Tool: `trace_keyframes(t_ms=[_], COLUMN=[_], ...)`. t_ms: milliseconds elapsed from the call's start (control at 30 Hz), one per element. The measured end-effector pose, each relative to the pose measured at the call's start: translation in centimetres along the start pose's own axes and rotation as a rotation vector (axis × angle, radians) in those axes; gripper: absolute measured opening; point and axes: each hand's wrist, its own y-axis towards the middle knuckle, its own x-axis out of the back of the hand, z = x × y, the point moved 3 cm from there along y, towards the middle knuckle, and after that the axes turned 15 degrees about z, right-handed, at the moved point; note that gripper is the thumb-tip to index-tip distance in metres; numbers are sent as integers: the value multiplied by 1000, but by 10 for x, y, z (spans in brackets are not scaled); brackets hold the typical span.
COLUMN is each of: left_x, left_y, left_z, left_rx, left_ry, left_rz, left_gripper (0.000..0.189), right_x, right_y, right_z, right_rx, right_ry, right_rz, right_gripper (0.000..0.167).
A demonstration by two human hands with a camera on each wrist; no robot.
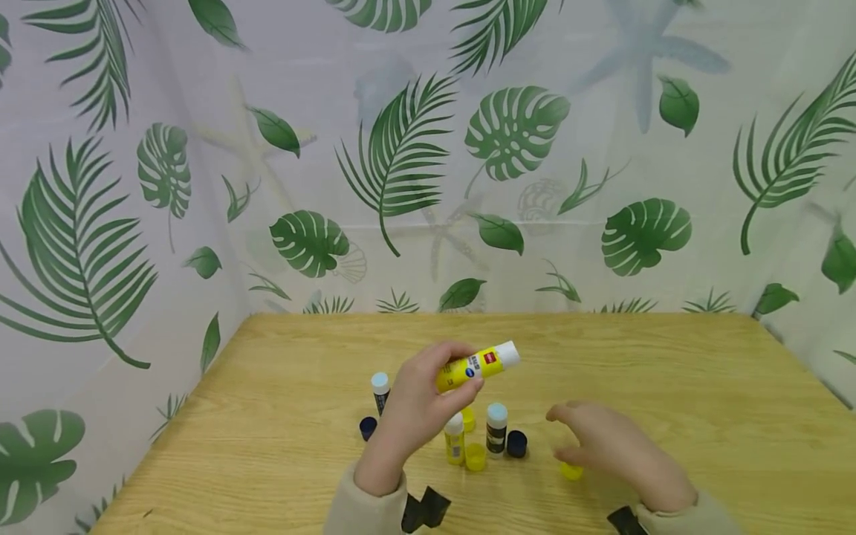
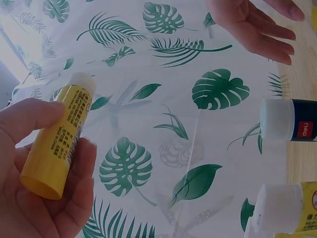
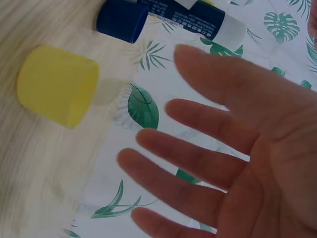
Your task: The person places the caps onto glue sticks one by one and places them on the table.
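Observation:
My left hand (image 1: 417, 405) grips a yellow glue stick (image 1: 471, 369) between thumb and fingers, raised over the table with its white end tipped up to the right. In the left wrist view the same glue stick (image 2: 58, 139) shows printed text along its side. My right hand (image 1: 608, 442) holds nothing; its fingers are spread in the right wrist view. A yellow cap (image 3: 57, 85) stands on the table close to those fingers, partly hidden behind the hand in the head view. Below the left hand, a second yellow glue stick (image 1: 455, 442) stands upright.
A dark blue glue stick (image 1: 496, 431) stands beside a dark cap (image 1: 517, 444). Two more yellow caps, one at the front (image 1: 475, 457), sit near it. Farther left are another dark glue stick (image 1: 380, 390) and a dark cap (image 1: 368, 428). A leaf-patterned cloth (image 1: 414, 290) hangs behind the wooden table.

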Motion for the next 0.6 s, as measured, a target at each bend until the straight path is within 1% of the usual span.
trace_keyframes(t_ms=[100,200,333,467,600], left_x=[0,-1,0,1,2], left_y=[-1,-1,-1,-2,-2], left_z=[1,0,-1,-1,0], left_rx=[5,12,17,21,12], left_ry=[-4,-19,-14,-10,-2], left_rz=[7,22,34,35,35], left_gripper=[23,24,25,26,26], right_x=[-7,-12,-17,-21,-23], right_y=[3,5,6,8,9], right_z=[-1,-4,-7,-6,-5], right_rx=[-26,-53,-94,-102,-91], right_ry=[-9,-9,39,89,92], right_rz=[41,102,161,175,168], right_gripper=[36,36,33,31,31])
